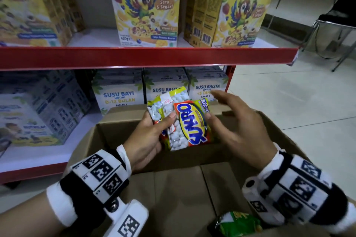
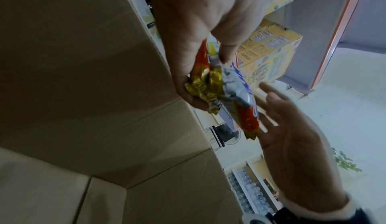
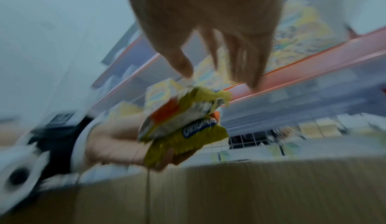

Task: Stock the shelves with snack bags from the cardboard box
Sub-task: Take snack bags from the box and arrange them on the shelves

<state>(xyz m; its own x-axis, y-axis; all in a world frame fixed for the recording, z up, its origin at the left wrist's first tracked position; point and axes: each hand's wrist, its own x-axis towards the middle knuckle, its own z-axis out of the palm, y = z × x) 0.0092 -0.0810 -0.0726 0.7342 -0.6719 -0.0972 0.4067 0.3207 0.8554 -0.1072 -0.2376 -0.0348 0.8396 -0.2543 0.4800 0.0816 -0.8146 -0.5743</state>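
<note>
While the left hand (image 1: 146, 138) is pinching the snack bags (image 1: 185, 123) over the cardboard box (image 1: 192, 188), thumb on top, the right hand (image 1: 237, 127) is hovering just right, fingers spread, thumb touching the bags' edge; long axis pointing toward the shelves (image 1: 146, 57).

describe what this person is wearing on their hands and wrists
Both hands are bare. The left hand and right hand each have a white wristband and a black strap carrying white blocks printed with black square marker codes; a white rounded camera housing with a dark lens sits at each wrist.
</note>
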